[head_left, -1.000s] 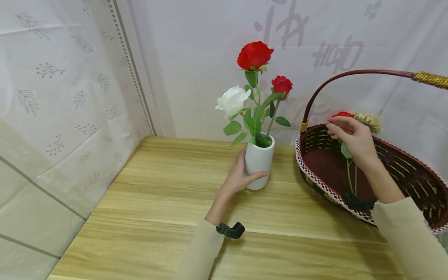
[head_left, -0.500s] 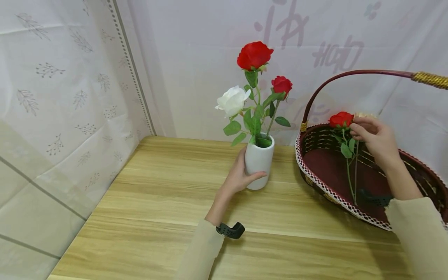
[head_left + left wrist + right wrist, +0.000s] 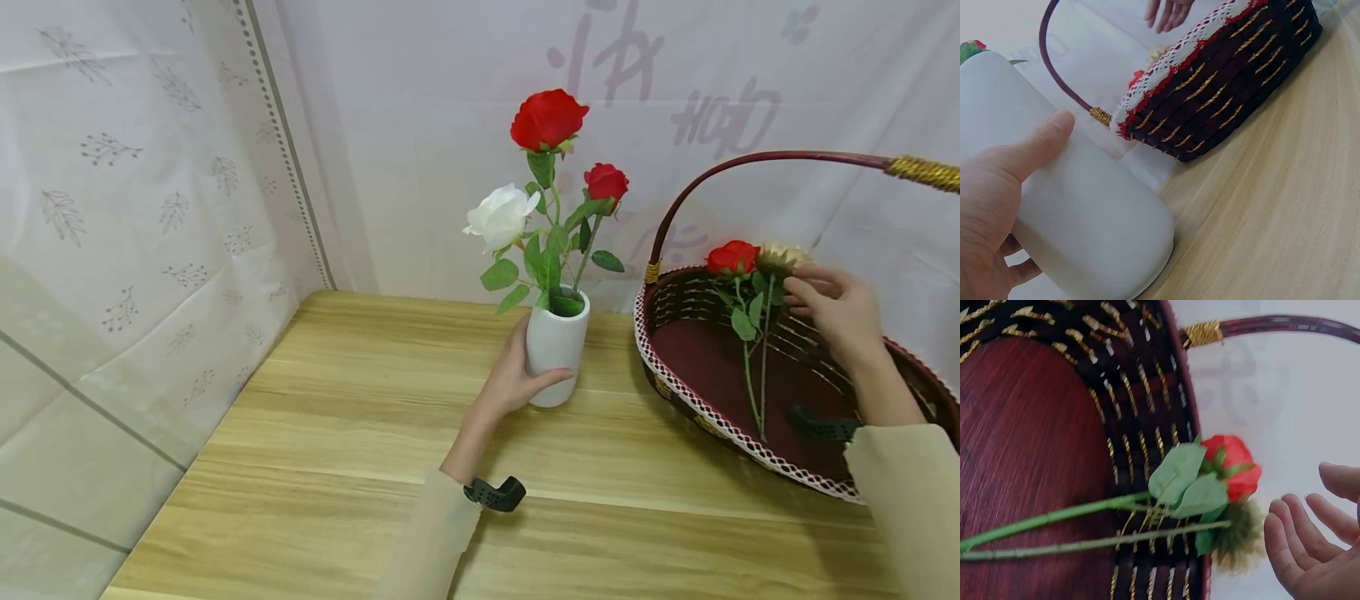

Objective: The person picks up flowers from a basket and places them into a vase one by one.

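My left hand (image 3: 508,379) grips a white vase (image 3: 558,354) on the wooden table, thumb across its front. In the vase stand a large red rose (image 3: 549,119), a smaller red rose (image 3: 606,183) and a white rose (image 3: 501,217) with green leaves. My right hand (image 3: 843,312) is over the woven basket (image 3: 686,404), its fingers loosely bent and holding nothing. Just left of the fingertips, a red rose (image 3: 732,257) and a cream flower (image 3: 1235,540) lean on the basket's back rim, their stems reaching down inside. The right wrist view shows a gap between fingers and blooms.
The basket's arched handle (image 3: 738,162) rises high over it at the right. A pale printed cloth (image 3: 405,150) hangs behind the wooden table (image 3: 337,450), and another patterned cloth (image 3: 142,208) hangs along the left side.
My right hand has moved to the right, away from the red rose and past the cream flower, leaving both blooms in plain sight. The left hand and vase have stayed in place.
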The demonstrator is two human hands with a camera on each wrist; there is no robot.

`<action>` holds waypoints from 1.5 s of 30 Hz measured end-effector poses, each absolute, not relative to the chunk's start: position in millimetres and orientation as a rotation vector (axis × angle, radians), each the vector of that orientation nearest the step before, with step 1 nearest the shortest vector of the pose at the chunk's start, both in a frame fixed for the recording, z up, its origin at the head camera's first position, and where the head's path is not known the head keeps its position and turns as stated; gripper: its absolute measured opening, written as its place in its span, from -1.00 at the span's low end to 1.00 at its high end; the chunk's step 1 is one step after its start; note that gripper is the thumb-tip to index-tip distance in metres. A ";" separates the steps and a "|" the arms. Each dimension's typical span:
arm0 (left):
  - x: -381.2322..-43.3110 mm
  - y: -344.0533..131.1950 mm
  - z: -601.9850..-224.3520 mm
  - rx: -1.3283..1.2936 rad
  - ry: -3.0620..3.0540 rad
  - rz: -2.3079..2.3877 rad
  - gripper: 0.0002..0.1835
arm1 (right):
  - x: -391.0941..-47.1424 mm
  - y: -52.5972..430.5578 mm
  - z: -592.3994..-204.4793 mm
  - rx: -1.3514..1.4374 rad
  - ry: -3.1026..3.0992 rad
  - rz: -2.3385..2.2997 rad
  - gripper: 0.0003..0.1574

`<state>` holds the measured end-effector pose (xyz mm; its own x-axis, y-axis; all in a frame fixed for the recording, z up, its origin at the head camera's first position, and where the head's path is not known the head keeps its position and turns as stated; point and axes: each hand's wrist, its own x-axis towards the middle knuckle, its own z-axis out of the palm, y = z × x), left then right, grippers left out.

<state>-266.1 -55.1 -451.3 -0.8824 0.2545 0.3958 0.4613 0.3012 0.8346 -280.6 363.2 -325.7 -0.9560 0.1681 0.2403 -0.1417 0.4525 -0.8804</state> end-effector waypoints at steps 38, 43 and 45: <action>-267.6 -53.8 -452.4 -0.659 -2.377 -1.615 0.06 | -298.2 389.8 -395.1 -0.199 -2.786 1.442 -0.22; -268.0 -53.8 -453.5 -0.657 -2.367 -1.616 0.07 | -296.3 392.0 -396.7 -0.232 -2.747 1.449 -0.30; -267.7 -53.7 -453.2 -0.652 -2.370 -1.617 0.07 | -295.6 393.1 -397.5 -0.244 -2.722 1.469 -0.33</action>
